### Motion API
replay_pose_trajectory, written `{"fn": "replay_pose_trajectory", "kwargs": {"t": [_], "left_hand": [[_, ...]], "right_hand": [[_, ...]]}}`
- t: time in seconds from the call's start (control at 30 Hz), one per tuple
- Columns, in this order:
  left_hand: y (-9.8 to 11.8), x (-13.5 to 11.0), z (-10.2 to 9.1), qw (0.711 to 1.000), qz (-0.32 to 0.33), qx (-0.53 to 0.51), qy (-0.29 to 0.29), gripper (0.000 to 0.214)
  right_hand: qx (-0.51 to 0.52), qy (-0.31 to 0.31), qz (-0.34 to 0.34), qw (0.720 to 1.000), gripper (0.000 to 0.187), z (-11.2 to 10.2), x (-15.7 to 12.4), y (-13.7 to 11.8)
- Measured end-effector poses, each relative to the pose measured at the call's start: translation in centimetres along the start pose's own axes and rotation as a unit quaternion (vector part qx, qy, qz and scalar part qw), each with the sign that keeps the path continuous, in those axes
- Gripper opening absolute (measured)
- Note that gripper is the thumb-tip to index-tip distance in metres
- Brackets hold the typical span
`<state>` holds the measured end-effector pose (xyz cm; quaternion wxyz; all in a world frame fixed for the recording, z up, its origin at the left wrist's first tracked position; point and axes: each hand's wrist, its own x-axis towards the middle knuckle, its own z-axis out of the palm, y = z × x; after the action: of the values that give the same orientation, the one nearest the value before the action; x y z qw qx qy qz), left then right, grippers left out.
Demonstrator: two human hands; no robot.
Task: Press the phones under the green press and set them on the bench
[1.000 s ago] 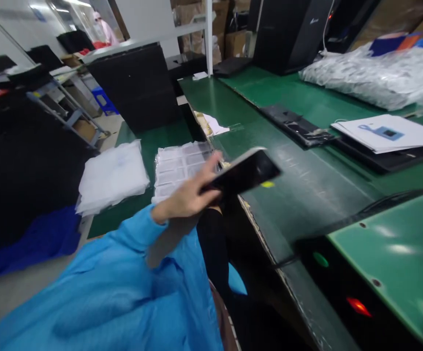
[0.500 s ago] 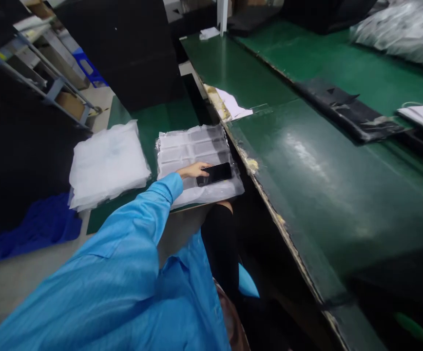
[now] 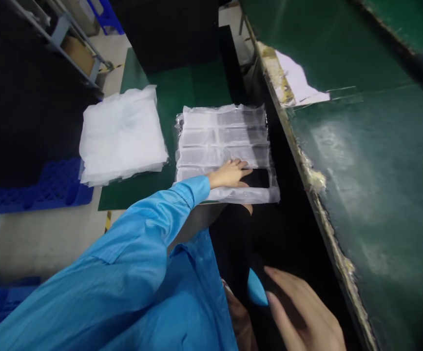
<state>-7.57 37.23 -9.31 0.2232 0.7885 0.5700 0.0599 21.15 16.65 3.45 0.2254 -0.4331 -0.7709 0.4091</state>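
My left hand (image 3: 229,173), in a blue sleeve, rests with its fingers stretched flat on a dark phone (image 3: 258,178). The phone lies in the nearest row of a clear plastic tray (image 3: 223,131) of bagged phones, on a low green side table (image 3: 167,87). My right hand (image 3: 302,312) shows at the bottom of the view, fingers spread, holding nothing, above my lap.
A stack of white foam bags (image 3: 122,132) lies left of the tray. A green workbench (image 3: 372,161) with a chipped edge runs along the right, with a white paper (image 3: 299,83) near its edge. A blue pallet (image 3: 39,187) and a metal rack (image 3: 61,29) stand at left.
My left hand carried the phone from mid-air down onto the tray and now lies flat over it. My right hand has come into view. The view has tipped downward.
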Motion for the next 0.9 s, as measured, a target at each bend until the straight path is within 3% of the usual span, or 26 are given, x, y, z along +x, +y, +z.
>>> {"fn": "replay_pose_trajectory", "kwargs": {"t": [0.1, 0.2, 0.3, 0.37, 0.4, 0.5, 0.57, 0.7, 0.8, 0.9], "left_hand": [[0.5, -0.8, 0.0, 1.0, 0.014, 0.002, -0.007, 0.056], [0.0, -4.4, -0.1, 1.0, 0.022, 0.006, -0.007, 0.064], [-1.7, -9.2, -0.3, 0.999, 0.014, 0.02, -0.025, 0.063], [-3.5, -11.5, -0.5, 0.999, -0.003, 0.027, -0.043, 0.046], [-4.3, -12.1, -0.8, 0.998, -0.012, 0.026, -0.048, 0.038], [-6.5, -11.9, -1.8, 0.998, -0.035, 0.007, -0.059, 0.033], [-7.4, -10.9, -2.4, 0.997, -0.043, -0.014, -0.067, 0.034], [-8.2, -10.2, -3.1, 0.996, -0.083, -0.015, -0.031, 0.036], [-8.1, -12.2, -2.8, 0.994, -0.108, 0.022, 0.017, 0.041], [-8.1, -15.3, -2.0, 0.995, -0.088, 0.045, 0.009, 0.048]], "right_hand": [[0.004, -0.02, -0.033, 0.999, 0.029, 0.6, 2.4, 1.6], [-0.026, 0.027, -0.017, 0.999, 0.021, 1.5, 5.2, 4.9], [-0.085, 0.125, -0.005, 0.989, 0.041, 3.2, 9.5, 9.3], [-0.148, 0.132, -0.024, 0.98, 0.052, 4.7, 12.7, 11.4], [-0.194, 0.107, -0.029, 0.975, 0.052, 5.6, 14.2, 11.9], [-0.318, 0.028, -0.056, 0.946, 0.061, 8.4, 17.9, 11.3], [-0.342, -0.015, -0.069, 0.937, 0.064, 10.0, 19.4, 10.1], [-0.334, -0.046, -0.053, 0.94, 0.041, 11.5, 20.9, 9.1], [-0.324, -0.054, -0.052, 0.943, 0.028, 11.0, 21.4, 9.7], [-0.313, -0.064, -0.055, 0.946, 0.03, 10.4, 21.5, 10.3]]}}
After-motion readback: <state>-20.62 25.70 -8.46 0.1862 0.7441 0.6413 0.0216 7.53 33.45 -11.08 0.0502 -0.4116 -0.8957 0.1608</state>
